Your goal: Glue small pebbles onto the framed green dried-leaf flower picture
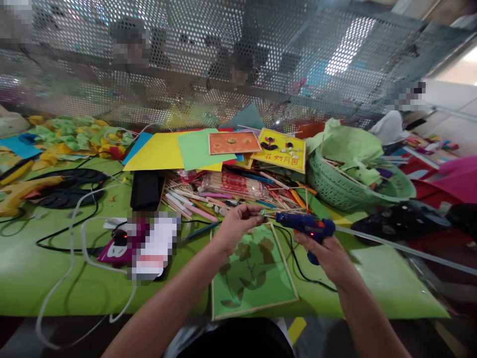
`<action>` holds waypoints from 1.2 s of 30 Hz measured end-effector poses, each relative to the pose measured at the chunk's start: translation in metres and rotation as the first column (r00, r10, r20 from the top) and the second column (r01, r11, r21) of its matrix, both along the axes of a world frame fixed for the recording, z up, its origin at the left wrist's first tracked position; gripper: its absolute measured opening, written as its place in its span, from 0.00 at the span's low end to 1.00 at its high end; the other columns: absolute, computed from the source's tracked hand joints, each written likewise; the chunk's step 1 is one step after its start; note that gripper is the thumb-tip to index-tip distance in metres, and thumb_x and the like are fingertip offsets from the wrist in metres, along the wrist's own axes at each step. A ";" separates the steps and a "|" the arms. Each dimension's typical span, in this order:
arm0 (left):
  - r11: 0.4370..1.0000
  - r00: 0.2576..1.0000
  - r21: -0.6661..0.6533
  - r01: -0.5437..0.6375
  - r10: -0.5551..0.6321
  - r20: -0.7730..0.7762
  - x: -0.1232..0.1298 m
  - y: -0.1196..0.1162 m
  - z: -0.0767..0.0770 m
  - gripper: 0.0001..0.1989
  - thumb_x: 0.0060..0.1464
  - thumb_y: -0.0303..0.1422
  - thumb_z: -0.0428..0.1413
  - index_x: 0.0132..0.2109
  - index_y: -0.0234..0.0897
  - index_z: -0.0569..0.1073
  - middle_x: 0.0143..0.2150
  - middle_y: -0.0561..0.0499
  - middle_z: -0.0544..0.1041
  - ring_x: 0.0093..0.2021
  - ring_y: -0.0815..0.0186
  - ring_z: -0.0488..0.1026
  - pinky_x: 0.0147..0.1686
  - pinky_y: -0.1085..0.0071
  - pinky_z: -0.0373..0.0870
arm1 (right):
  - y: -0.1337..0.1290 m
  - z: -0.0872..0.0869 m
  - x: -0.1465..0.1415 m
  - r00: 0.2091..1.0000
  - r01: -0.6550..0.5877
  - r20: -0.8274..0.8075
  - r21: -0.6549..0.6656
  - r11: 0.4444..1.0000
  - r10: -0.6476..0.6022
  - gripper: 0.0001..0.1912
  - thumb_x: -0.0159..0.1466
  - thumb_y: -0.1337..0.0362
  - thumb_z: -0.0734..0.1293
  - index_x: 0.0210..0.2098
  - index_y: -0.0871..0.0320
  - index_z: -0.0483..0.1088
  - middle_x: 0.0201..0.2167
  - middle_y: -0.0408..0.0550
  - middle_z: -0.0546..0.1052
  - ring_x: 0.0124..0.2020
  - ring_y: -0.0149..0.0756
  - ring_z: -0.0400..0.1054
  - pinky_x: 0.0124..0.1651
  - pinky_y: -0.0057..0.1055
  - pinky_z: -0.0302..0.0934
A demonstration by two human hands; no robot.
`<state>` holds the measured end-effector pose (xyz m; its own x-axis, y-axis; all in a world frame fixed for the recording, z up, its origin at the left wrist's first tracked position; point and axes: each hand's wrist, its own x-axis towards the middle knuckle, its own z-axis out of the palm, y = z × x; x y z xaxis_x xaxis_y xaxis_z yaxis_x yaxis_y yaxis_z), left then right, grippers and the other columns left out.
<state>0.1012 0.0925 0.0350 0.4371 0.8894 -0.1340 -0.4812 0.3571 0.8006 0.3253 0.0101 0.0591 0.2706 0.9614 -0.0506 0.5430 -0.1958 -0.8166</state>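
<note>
My right hand (pixel 324 248) grips a blue glue gun (pixel 303 224) with a small red light, its nozzle pointing left. A long clear glue stick (pixel 406 248) trails out of its back. At the nozzle tip, my left hand (pixel 240 223) pinches a small green piece (pixel 263 213), too small to make out its kind. Below both hands lies a green picture card (pixel 278 283) with a thin wooden stick frame and darker flower shapes on it.
Behind are sticks and pens (pixel 194 204), coloured paper sheets (pixel 156 151), a yellow card (pixel 285 161) and a green basket (pixel 331 184). Left lie a phone (pixel 156 246), white cable (pixel 70 263), black palette (pixel 78 174) and yellow glue gun (pixel 22 194). A perforated metal screen (pixel 194 104) stands behind.
</note>
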 end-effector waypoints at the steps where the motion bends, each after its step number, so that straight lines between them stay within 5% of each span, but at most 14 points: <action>1: 1.000 1.000 0.001 0.000 0.000 -0.003 0.000 0.000 0.000 0.22 0.36 0.35 0.74 0.40 0.33 0.79 0.33 0.51 0.81 0.35 0.68 0.79 0.44 0.71 0.72 | 0.000 -0.001 0.001 1.000 0.003 0.003 0.000 1.000 -0.003 0.26 0.53 0.40 0.71 0.30 0.60 0.78 0.20 0.45 0.72 0.24 0.34 0.62 0.26 0.30 0.57; 7: 1.000 1.000 -0.009 0.005 -0.005 0.007 0.000 0.000 0.001 0.21 0.37 0.33 0.73 0.40 0.33 0.79 0.33 0.50 0.81 0.35 0.68 0.79 0.45 0.70 0.72 | 0.000 -0.003 0.002 1.000 0.000 -0.007 0.011 1.000 0.000 0.26 0.54 0.41 0.70 0.33 0.59 0.79 0.25 0.47 0.76 0.28 0.37 0.66 0.32 0.32 0.61; 16: 0.998 0.996 -0.029 0.048 -0.046 0.074 -0.003 -0.001 0.000 0.20 0.42 0.36 0.72 0.42 0.33 0.79 0.38 0.48 0.82 0.40 0.63 0.81 0.50 0.66 0.72 | -0.002 -0.005 0.004 0.994 0.059 -0.091 -0.001 0.998 -0.059 0.25 0.52 0.41 0.72 0.31 0.59 0.78 0.22 0.46 0.72 0.24 0.34 0.62 0.26 0.30 0.57; 26: 1.000 0.997 -0.026 0.000 0.002 0.076 -0.007 0.000 0.007 0.18 0.40 0.34 0.72 0.39 0.33 0.78 0.34 0.51 0.81 0.37 0.66 0.80 0.47 0.67 0.73 | -0.008 -0.007 0.007 0.845 -0.030 -0.512 0.242 0.970 0.154 0.17 0.61 0.48 0.69 0.27 0.56 0.70 0.29 0.47 0.71 0.25 0.32 0.58 0.27 0.31 0.53; 31: 0.986 0.978 0.162 -0.030 0.062 -0.198 -0.022 -0.016 0.013 0.16 0.44 0.34 0.69 0.40 0.33 0.78 0.35 0.50 0.80 0.34 0.67 0.78 0.41 0.69 0.72 | -0.019 -0.016 0.023 0.824 0.075 -0.563 0.208 0.975 0.057 0.22 0.56 0.44 0.70 0.24 0.56 0.68 0.27 0.48 0.67 0.24 0.32 0.55 0.25 0.34 0.47; 36: 0.910 0.753 0.413 0.036 0.247 -0.610 -0.041 -0.048 0.012 0.08 0.51 0.33 0.64 0.39 0.36 0.80 0.34 0.49 0.81 0.34 0.65 0.76 0.37 0.72 0.69 | -0.026 -0.038 0.043 0.773 0.094 -0.632 0.180 0.979 0.042 0.20 0.57 0.45 0.70 0.23 0.56 0.69 0.27 0.48 0.65 0.25 0.32 0.55 0.26 0.37 0.43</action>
